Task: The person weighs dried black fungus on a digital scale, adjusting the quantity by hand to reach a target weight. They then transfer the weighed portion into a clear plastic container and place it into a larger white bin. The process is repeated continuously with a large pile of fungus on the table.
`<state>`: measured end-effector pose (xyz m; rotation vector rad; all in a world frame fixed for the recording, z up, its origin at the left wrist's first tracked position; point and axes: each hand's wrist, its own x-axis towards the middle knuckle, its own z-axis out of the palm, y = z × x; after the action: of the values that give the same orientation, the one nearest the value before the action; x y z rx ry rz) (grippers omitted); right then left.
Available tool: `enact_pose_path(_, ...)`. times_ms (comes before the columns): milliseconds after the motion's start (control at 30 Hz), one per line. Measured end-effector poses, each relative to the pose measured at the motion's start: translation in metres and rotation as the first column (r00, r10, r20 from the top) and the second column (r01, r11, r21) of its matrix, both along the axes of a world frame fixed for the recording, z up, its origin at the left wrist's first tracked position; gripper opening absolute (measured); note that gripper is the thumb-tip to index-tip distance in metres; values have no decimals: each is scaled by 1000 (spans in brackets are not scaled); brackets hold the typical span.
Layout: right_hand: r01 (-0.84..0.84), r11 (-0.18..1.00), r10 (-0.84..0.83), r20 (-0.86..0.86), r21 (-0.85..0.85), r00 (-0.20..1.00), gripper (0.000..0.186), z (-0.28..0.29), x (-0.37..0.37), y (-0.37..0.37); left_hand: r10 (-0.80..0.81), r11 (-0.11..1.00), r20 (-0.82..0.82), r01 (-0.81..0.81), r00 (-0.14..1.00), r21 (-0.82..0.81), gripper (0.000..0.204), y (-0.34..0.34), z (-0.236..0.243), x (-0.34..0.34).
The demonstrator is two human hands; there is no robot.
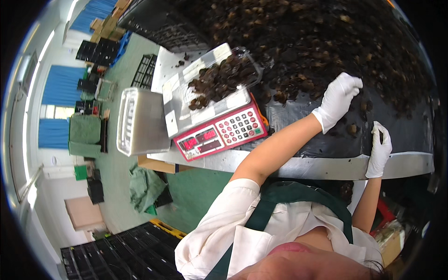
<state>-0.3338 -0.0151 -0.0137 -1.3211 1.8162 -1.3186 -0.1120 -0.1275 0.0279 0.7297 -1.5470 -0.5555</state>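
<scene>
My left hand (339,99), in a white glove, reaches to the near edge of a wide heap of dark brown, curled mushroom-like pieces (322,46). Its fingers are curled closed, and whatever they may hold is hidden. Close to the table's front edge is my gloved right hand (380,148), thumb and finger bent together in a pinch; I cannot make out anything between them. A few loose pieces (352,129) lie between the hands on black sheeting (312,135). To the left, a clear plastic tray (252,74) with similar pieces rests on a red-and-white digital scale (219,133).
Beside the scale stands a stack of clear plastic trays (142,121). A black crate (163,28) sits at the table's far left. The metal front edge (322,164) runs just before my body. Black crates (121,254) and a green cloth (144,186) occupy the floor area leftward.
</scene>
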Motion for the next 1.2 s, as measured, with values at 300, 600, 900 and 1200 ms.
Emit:
enact_pose_path(300, -164, 976, 157, -59, -146, 986, 19, 55, 50, -36, 145, 988, -122, -137, 982, 74, 21, 53, 94, 146)
enact_pose_path(600, -449, 864, 411, -197, -225, 890, 13, 119, 184, -56, 645, 749, 485, -615, 590, -248, 29, 90, 111, 347)
enact_pose_path(900, -700, 638, 584, -390, -321, 711, 29, 169, 303, -102, 487, 775, 819, -582, 302, -246, 50, 119, 126, 339)
enact_pose_path(1200, -909, 274, 461, -787, -315, 411, 44, 106, 464, -132, 438, 817, 404, -543, 803, 193, 75, 116, 83, 337)
